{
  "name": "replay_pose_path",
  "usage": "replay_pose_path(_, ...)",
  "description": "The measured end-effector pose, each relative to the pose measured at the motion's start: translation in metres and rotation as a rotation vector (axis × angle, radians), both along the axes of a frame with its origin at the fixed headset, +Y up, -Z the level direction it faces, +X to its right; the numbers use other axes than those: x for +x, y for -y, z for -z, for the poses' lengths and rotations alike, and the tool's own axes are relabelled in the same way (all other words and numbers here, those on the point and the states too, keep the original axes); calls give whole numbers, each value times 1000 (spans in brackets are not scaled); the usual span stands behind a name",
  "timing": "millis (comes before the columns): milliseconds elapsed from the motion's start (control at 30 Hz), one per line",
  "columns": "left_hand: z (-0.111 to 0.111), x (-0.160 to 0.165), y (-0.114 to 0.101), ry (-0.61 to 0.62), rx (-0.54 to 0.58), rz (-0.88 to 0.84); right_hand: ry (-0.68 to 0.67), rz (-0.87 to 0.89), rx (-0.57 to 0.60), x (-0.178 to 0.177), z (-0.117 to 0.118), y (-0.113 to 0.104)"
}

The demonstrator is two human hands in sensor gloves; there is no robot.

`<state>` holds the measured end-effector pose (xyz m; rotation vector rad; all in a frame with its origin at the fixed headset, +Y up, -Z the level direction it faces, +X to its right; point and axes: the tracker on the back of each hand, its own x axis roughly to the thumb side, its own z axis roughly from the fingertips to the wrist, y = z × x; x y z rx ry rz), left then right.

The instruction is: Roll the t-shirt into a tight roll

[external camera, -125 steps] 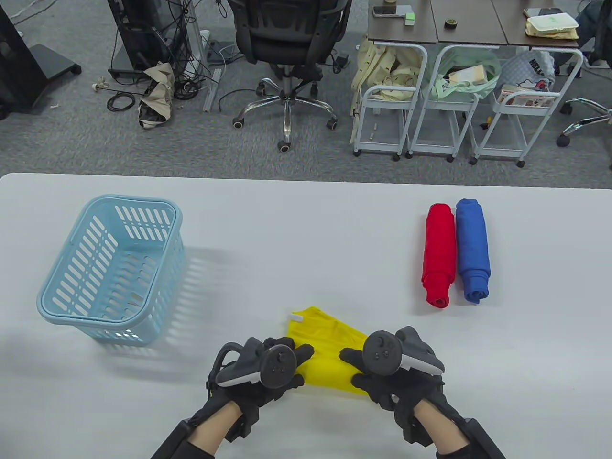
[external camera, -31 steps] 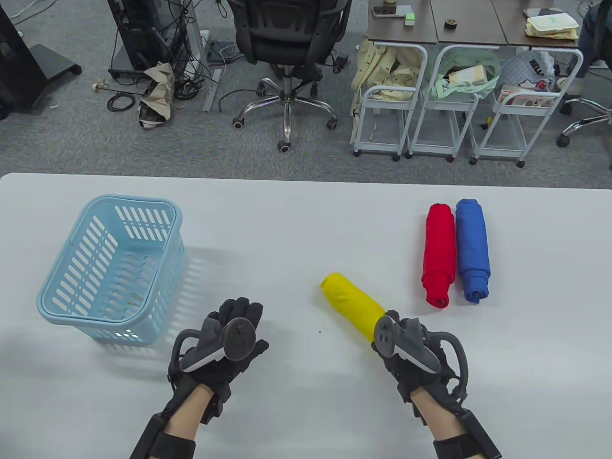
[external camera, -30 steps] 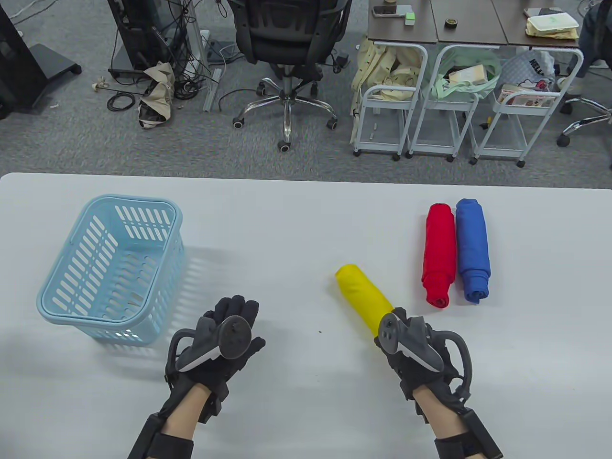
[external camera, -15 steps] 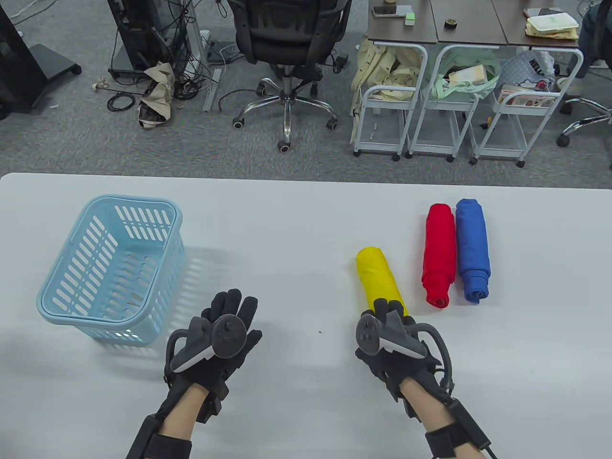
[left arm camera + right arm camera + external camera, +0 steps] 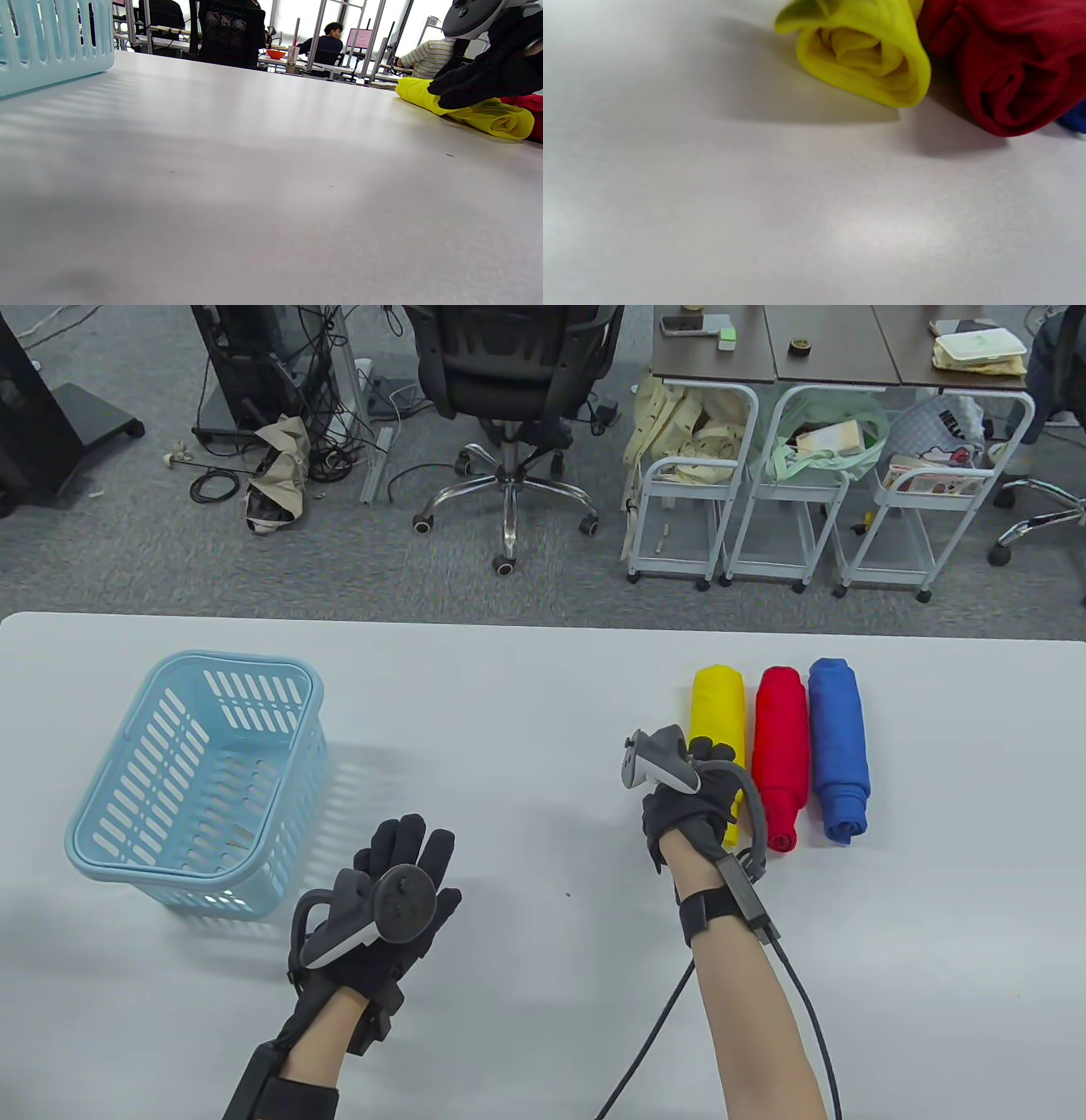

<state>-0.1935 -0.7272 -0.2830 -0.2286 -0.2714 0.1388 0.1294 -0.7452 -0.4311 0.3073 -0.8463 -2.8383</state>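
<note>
The yellow t-shirt roll (image 5: pixel 718 704) is laid on the white counter (image 5: pixel 526 704), lengthwise away from the person, just beside the red roll (image 5: pixel 780 746) on its left; whether the two touch cannot be told from above, though in the right wrist view the yellow end (image 5: pixel 865 59) and red end (image 5: pixel 1001 76) sit side by side, very close. The blue roll (image 5: pixel 838 746) is set against the red one's far side.

The right hand (image 5: pixel 689 802) is reached forward over the near half of the yellow roll, forearm extended, tracker tipped toward the left. Its grip is seen laid over the roll, with the fingers draped on the fabric in the left wrist view (image 5: pixel 475 84); clamping probably, but not fully shown.

The left hand (image 5: pixel 399 891) is held low over the counter, palm down, fingers straight and apart, nothing held. A light blue basket (image 5: pixel 127 848) is placed at left.
</note>
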Motion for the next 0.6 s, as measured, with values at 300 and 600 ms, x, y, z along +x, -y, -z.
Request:
replay_pose_path(300, -4, 7, -2, 9, 58, 24, -254, 134, 274, 2, -99, -44)
replay_pose_path(600, -13, 22, -6, 51, 95, 11, -231, 182, 390, 45, -164, -34)
